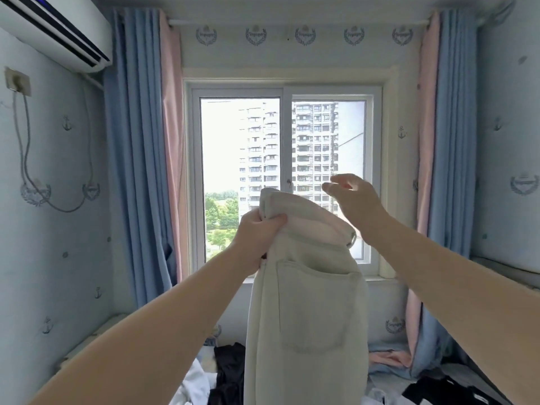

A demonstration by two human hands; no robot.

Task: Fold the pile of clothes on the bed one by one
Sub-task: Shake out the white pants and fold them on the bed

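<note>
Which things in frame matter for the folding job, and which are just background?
Job: pale trousers, gripped at the waistband by the left hand; right hand, open beside them; clothes pile below.
Background: air conditioner, curtains, window, wall socket.

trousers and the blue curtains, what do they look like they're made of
The trousers look like stout woven cotton, denim or twill, matte off-white: the stitched patch pocket and belt loop hold their shape. The blue curtains seem a thick, matte woven cloth, fibre unclear: they hang in deep, even folds with no sheen.
</note>
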